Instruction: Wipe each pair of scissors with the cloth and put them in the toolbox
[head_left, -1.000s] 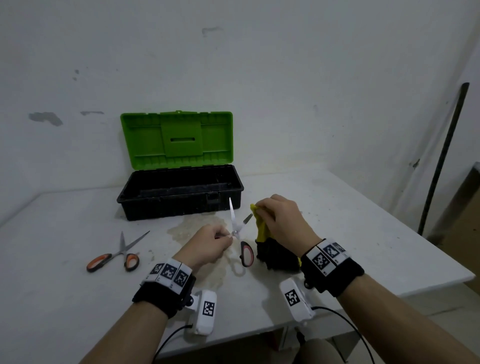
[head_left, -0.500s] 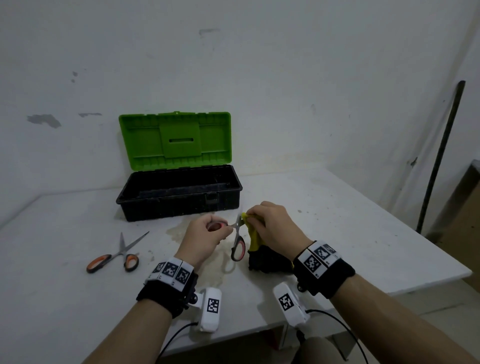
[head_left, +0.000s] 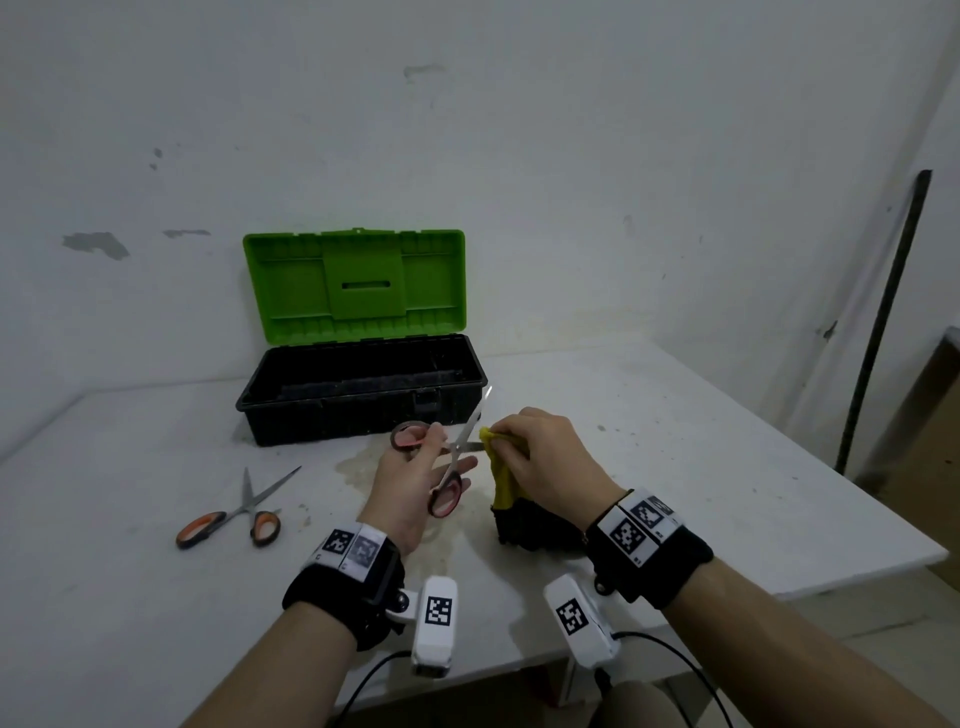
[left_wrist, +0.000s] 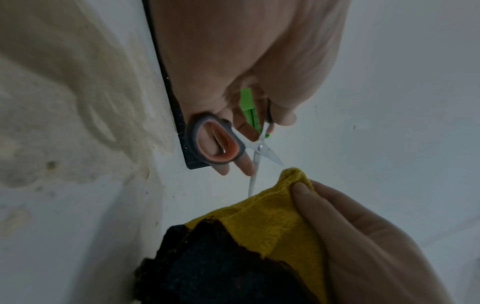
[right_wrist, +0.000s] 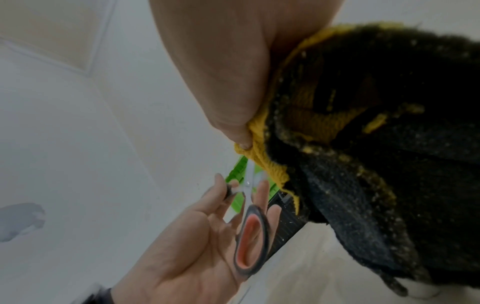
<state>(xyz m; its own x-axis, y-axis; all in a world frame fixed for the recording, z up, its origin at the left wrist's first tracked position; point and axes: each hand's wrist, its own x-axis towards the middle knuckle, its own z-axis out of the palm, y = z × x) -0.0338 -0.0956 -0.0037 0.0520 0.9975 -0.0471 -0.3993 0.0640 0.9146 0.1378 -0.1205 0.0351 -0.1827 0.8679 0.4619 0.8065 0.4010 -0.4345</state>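
Observation:
My left hand (head_left: 423, 467) holds a pair of red-and-grey handled scissors (head_left: 451, 465) above the table, its fingers spread around the handles and the blades splayed apart. One blade points up toward the toolbox, the other toward the cloth. My right hand (head_left: 537, 460) grips a yellow and black cloth (head_left: 501, 480) and pinches its yellow end at the tip of that blade. In the left wrist view the scissors (left_wrist: 226, 144) and the cloth (left_wrist: 272, 222) show close up. A second pair, orange-handled scissors (head_left: 239, 512), lies on the table at the left. The black toolbox (head_left: 358, 389) stands with its green lid (head_left: 356, 286) raised.
The white table (head_left: 675, 441) has a brownish stain (head_left: 358, 462) in front of the toolbox. A dark pole (head_left: 883, 322) leans in the right corner. The table's right and front edges are near my forearms.
The scissors have turned in my left hand: the blades now spread wide, one pointing up toward the toolbox. My right hand with the cloth stays at the lower blade.

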